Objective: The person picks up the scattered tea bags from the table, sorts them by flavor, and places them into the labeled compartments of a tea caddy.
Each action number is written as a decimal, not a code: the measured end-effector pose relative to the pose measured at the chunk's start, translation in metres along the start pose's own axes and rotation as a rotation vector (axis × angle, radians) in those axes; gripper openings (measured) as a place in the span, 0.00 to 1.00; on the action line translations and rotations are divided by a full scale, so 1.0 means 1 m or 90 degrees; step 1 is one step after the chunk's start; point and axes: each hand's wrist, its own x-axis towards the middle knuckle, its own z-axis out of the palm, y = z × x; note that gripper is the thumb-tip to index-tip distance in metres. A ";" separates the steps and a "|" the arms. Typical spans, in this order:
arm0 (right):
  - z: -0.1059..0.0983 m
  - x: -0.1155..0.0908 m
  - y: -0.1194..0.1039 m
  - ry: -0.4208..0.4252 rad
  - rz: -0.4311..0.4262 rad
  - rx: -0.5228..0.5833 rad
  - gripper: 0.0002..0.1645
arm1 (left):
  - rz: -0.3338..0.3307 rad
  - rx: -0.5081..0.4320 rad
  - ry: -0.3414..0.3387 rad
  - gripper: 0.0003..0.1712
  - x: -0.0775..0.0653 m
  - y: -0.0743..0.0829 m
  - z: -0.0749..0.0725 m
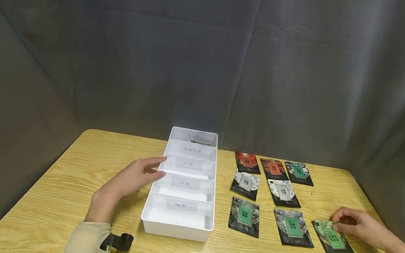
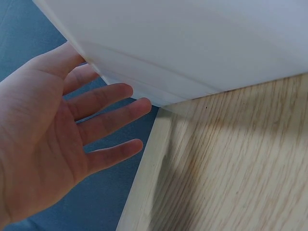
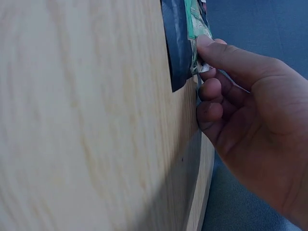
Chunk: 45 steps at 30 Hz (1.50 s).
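Note:
My right hand (image 1: 367, 228) pinches the upper right corner of a black tea sachet with a light green label (image 1: 335, 240) at the table's right. In the right wrist view, thumb and index finger hold the green-patterned edge of that sachet (image 3: 198, 41), and the other fingers are curled beneath. My left hand (image 1: 133, 178) touches the left rim of a long white divided box (image 1: 177, 230), its fingers extended. Seen from the left wrist, this hand (image 2: 53, 120) has its fingers spread along the outer wall of the box (image 2: 168, 43).
Between box and right hand lie several sachets: two red-labelled (image 1: 247, 163), two white-labelled (image 1: 283, 192), and others green-labelled (image 1: 245, 216). Paper labels mark the box's compartments; a dark item (image 1: 203, 143) lies in the rearmost one. A grey curtain (image 1: 157, 62) hangs behind the wooden table (image 1: 63, 180).

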 end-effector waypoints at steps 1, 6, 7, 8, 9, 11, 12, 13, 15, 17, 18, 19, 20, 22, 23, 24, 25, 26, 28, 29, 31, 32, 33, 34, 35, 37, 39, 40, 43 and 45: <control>0.000 0.000 0.000 -0.004 0.003 0.004 0.06 | -0.001 0.000 0.001 0.36 0.000 0.000 0.000; -0.002 0.001 -0.003 0.003 0.042 -0.003 0.08 | -0.004 -0.002 0.003 0.36 0.001 -0.001 0.000; -0.002 0.001 -0.004 0.007 0.044 -0.006 0.08 | -0.001 -0.001 0.002 0.36 0.001 -0.002 0.000; -0.002 0.001 -0.005 0.012 0.043 -0.010 0.08 | 0.001 0.000 0.002 0.36 0.000 -0.002 0.000; -0.003 0.001 -0.005 0.019 0.043 -0.009 0.08 | 0.002 -0.001 0.001 0.36 0.000 -0.002 0.000; -0.005 0.001 -0.007 0.036 0.034 -0.014 0.07 | 0.000 -0.002 0.001 0.36 0.000 -0.002 0.001; -0.005 0.001 -0.009 0.046 0.026 -0.017 0.06 | 0.002 -0.002 0.000 0.36 0.000 -0.002 0.001; -0.006 0.001 -0.010 0.058 0.019 -0.022 0.05 | 0.000 -0.001 0.001 0.36 0.000 -0.002 0.001; -0.008 0.001 -0.015 0.081 0.020 -0.026 0.04 | -0.001 -0.003 0.002 0.36 0.000 -0.001 0.001; -0.010 0.001 -0.020 0.101 0.021 -0.035 0.04 | -0.001 -0.003 0.002 0.36 0.000 -0.001 0.001; -0.011 0.002 -0.023 0.109 0.023 -0.040 0.04 | -0.002 -0.003 0.003 0.36 0.001 -0.001 0.001; -0.012 0.002 -0.026 0.119 0.024 -0.043 0.04 | -0.006 -0.004 0.003 0.36 0.001 -0.001 0.000; -0.012 0.002 -0.028 0.129 0.024 -0.048 0.04 | -0.004 -0.002 0.003 0.36 0.001 -0.001 0.000; -0.013 0.004 -0.034 0.143 0.016 -0.054 0.03 | -0.004 -0.002 0.002 0.36 0.001 -0.001 0.000; -0.013 0.005 -0.037 0.149 0.009 -0.055 0.03 | -0.007 -0.002 0.002 0.36 0.001 -0.001 0.001; -0.013 0.006 -0.041 0.156 0.001 -0.057 0.02 | -0.005 -0.001 0.002 0.36 0.001 -0.001 0.001; -0.014 0.008 -0.044 0.164 -0.008 -0.061 0.02 | -0.003 -0.001 0.001 0.36 0.001 -0.001 0.001; -0.014 0.009 -0.048 0.169 -0.016 -0.062 0.02 | -0.001 0.000 0.000 0.36 0.001 -0.002 0.001; -0.016 0.013 -0.057 0.178 -0.036 -0.066 0.03 | -0.004 -0.001 0.001 0.36 0.001 -0.002 0.001; -0.016 0.015 -0.061 0.184 -0.046 -0.070 0.03 | -0.002 0.001 0.001 0.36 0.001 -0.002 0.001; -0.018 0.020 -0.069 0.195 -0.064 -0.078 0.04 | -0.002 0.000 0.002 0.37 0.001 -0.002 0.001; -0.018 0.022 -0.073 0.199 -0.074 -0.083 0.05 | -0.003 -0.001 0.003 0.36 0.001 -0.002 0.000; -0.019 0.024 -0.077 0.203 -0.083 -0.090 0.05 | -0.003 -0.001 0.004 0.36 0.001 -0.001 0.000; -0.019 0.027 -0.081 0.209 -0.087 -0.096 0.06 | -0.003 -0.003 0.004 0.36 0.001 -0.001 0.000; -0.019 0.029 -0.084 0.211 -0.093 -0.101 0.06 | -0.003 -0.004 0.004 0.36 0.001 0.000 0.000; -0.020 0.034 -0.090 0.216 -0.100 -0.109 0.06 | -0.005 -0.007 0.004 0.36 0.001 0.000 0.000; -0.021 0.039 -0.096 0.220 -0.107 -0.112 0.07 | -0.010 -0.009 0.005 0.36 0.002 0.000 0.000; -0.022 0.042 -0.099 0.224 -0.111 -0.115 0.07 | -0.012 -0.009 0.004 0.36 0.002 0.000 0.000; -0.022 0.050 -0.109 0.242 -0.115 -0.126 0.08 | -0.015 -0.010 0.004 0.36 0.002 0.000 0.000; -0.021 0.056 -0.117 0.260 -0.111 -0.126 0.08 | -0.015 -0.012 0.003 0.36 0.002 -0.001 0.000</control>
